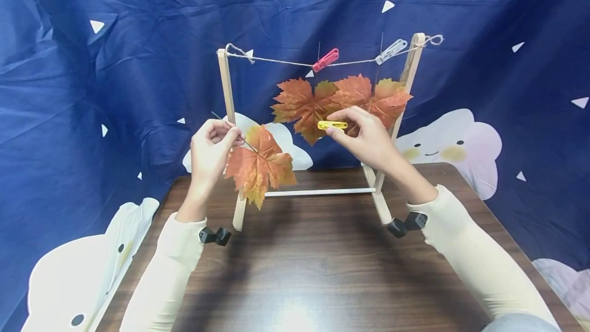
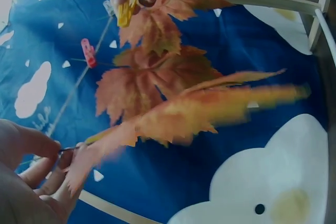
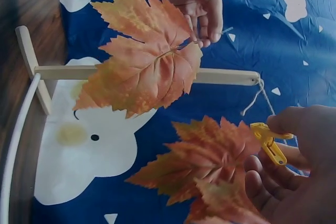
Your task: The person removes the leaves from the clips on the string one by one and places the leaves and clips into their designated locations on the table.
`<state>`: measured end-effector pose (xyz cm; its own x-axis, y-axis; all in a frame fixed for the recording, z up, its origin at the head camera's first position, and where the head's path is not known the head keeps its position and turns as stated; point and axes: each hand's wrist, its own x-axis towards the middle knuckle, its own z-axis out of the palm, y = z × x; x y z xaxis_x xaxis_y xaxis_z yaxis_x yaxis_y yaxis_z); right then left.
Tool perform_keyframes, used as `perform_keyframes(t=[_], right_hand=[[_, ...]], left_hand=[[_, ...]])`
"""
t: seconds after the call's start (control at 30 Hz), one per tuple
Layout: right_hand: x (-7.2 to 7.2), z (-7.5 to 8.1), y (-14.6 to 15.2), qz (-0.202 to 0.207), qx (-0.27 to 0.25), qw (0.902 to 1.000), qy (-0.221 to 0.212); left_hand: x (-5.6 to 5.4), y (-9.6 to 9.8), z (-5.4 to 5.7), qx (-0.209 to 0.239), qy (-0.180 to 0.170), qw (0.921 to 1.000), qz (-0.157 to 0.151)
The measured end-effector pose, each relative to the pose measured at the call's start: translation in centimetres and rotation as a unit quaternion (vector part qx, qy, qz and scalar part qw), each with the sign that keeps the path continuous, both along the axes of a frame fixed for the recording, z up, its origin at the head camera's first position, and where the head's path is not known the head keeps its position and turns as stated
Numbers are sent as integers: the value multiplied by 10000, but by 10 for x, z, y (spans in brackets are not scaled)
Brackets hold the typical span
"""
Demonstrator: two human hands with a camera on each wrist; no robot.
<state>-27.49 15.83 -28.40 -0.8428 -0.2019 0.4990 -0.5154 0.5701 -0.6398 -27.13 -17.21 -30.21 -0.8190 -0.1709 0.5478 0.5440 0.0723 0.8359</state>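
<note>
Pinching the stem (image 1: 251, 146) (left fingers (image 1: 229, 139), left of centre) and yellow clip (image 1: 333, 125) (right fingers (image 1: 344, 113)), best steady stem against string (image 1: 276, 60) first.

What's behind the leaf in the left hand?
Beyond the leaf, the head view shows a wooden post, a white rod and a printed cloud; covered are the rod's left end and parts of post and cloud.
</note>
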Motion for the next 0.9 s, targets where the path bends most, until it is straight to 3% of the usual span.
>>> perform_keyframes(t=[0.27,0.5,0.67,0.9], right_hand=[[2,-22,16,-87,-30,9997,-217],[3,-43,28,-185,-16,9985,-515],[-1,-62,37,93,1,9978,-659],[-3,-82,48,198,-90,9945,-1022]], left_hand=[[0,1,-24,429,-246,9980,-393],[5,6,-49,355,-767,9961,-246],[6,7,-71,329,-1110,9932,-130],[9,11,-92,813,-1284,9873,-470]])
